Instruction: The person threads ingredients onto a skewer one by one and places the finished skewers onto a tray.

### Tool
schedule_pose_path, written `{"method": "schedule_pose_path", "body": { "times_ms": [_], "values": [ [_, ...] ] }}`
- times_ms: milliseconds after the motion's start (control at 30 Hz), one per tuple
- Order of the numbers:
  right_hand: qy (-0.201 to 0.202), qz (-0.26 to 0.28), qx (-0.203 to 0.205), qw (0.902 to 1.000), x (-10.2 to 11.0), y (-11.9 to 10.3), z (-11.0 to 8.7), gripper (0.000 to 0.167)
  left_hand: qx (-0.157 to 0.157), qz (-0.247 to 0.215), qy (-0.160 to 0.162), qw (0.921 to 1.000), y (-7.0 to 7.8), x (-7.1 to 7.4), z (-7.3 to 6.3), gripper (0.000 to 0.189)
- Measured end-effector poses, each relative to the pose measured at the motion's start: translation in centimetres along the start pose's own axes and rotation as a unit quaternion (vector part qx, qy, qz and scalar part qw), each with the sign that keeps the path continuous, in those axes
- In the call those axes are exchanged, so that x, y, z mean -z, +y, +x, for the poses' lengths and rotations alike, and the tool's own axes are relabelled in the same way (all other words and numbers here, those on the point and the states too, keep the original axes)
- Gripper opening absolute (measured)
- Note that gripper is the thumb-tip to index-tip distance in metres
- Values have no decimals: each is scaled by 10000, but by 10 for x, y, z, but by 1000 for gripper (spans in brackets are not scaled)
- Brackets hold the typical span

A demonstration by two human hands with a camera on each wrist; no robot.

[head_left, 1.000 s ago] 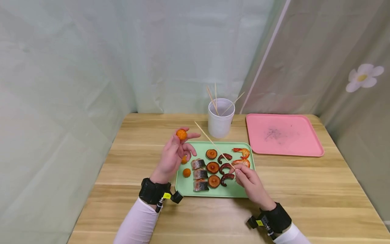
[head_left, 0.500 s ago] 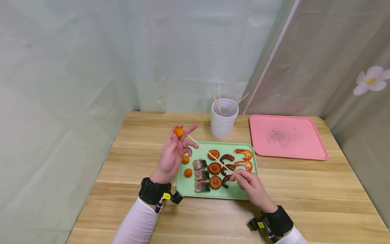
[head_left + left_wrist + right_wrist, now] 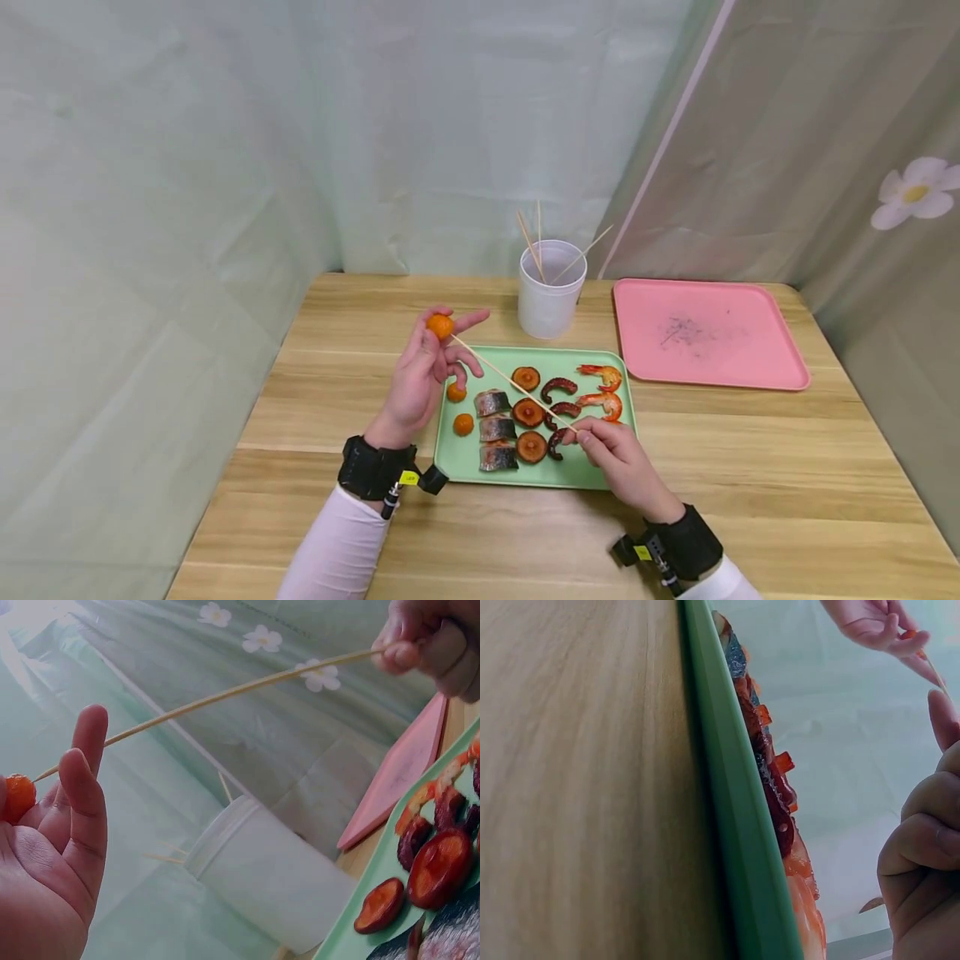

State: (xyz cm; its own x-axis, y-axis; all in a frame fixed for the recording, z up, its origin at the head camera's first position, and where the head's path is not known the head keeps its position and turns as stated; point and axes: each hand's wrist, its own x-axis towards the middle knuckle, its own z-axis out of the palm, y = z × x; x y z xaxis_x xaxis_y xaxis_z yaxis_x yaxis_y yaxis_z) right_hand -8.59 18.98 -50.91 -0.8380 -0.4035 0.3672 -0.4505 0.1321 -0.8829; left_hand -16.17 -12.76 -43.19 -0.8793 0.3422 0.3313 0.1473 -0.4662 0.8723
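My left hand [image 3: 420,379] pinches a small orange ball [image 3: 440,326] above the left side of a green tray [image 3: 585,477]. A thin wooden skewer [image 3: 487,363] is pinched near its other end by my right hand [image 3: 618,462], over the tray's right part. In the left wrist view the skewer's pointed tip meets the edge of the ball [image 3: 19,799]; whether it has gone in I cannot tell. Two more orange balls [image 3: 462,425] lie on the tray, beside fish pieces [image 3: 498,429], mushroom caps [image 3: 528,412], octopus tentacles [image 3: 559,387] and shrimp [image 3: 600,404], partly hidden by my right hand.
Behind the green tray stands a white tub [image 3: 546,308] with several skewers leaning in it. A pink tray [image 3: 712,333] with dark marks lies at the back right of the wooden table [image 3: 787,467]. Pale curtains [image 3: 480,133] hang behind the table.
The skewer, first pointing past my left hand with its tip apart from the ball, has swung down and left, so that its tip is at the ball. Both hands keep their holds.
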Motion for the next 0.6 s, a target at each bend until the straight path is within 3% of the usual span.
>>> {"method": "schedule_pose_path", "body": {
  "times_ms": [233, 600],
  "values": [
    [-8, -90, 110, 9999, -3, 2, 0, 28, 206, 794, -164, 9965, 3, 3, -3, 34],
    [-51, -564, 61, 9984, -13, -2, 0, 28, 225, 920, -178, 9953, 0, -16, -6, 27]
  ]
}}
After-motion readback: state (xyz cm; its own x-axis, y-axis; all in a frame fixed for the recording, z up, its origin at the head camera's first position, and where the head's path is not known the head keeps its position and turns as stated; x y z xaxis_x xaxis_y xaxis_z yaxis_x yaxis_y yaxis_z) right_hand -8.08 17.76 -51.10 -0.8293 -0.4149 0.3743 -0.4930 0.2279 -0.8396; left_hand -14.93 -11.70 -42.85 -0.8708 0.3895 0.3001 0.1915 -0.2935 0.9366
